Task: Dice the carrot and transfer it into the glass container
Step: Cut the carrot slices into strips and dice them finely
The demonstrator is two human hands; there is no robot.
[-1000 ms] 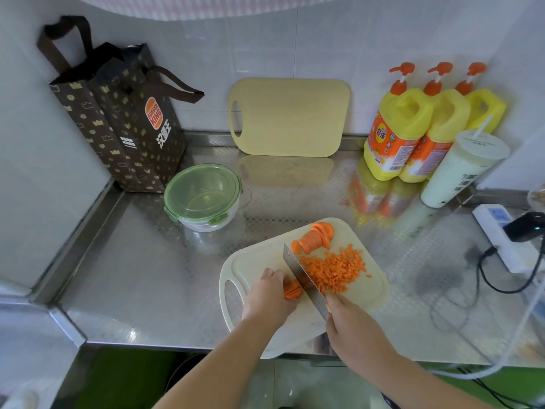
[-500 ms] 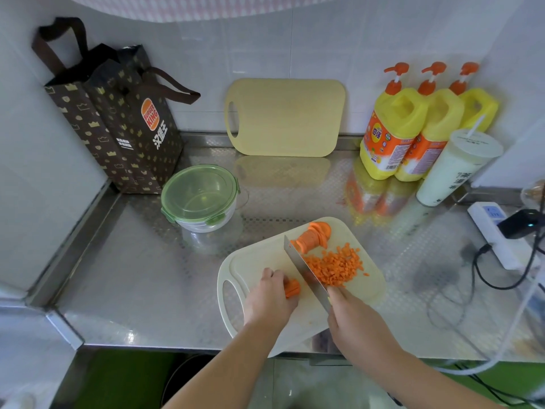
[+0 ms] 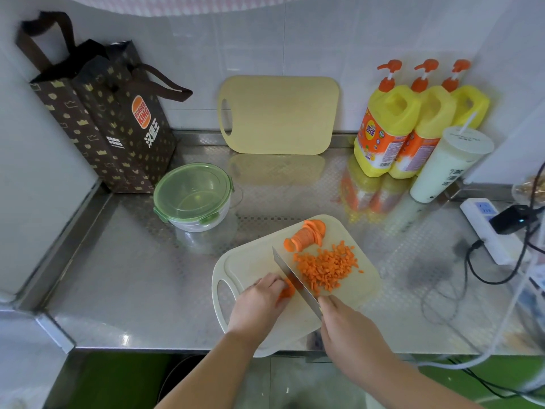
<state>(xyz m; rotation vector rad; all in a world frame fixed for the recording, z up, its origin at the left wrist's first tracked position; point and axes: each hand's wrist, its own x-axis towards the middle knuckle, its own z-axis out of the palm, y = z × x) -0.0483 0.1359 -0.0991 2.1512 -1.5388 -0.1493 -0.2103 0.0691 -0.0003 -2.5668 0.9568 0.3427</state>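
Counter (image 3: 118, 276): steel, across the middle of the frame.
Cutting board (image 3: 250, 262): lower centre.
Glass container (image 3: 193, 196): left of centre, green lid on.
Right hand (image 3: 351, 329): wrapped round the knife (image 3: 290, 273) handle.
Left hand (image 3: 259, 302): fingers curled onto carrot piece (image 3: 286, 291) beside the blade.
Diced carrot (image 3: 324, 267): heaped right of the blade.

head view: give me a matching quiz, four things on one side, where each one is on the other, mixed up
1 knife
2 container
3 yellow board
4 diced carrot

a leaning on the back wall
b held by the right hand
c piled on the white board, right of the knife
d lidded, next to the bag

Pairs: 1-b, 2-d, 3-a, 4-c
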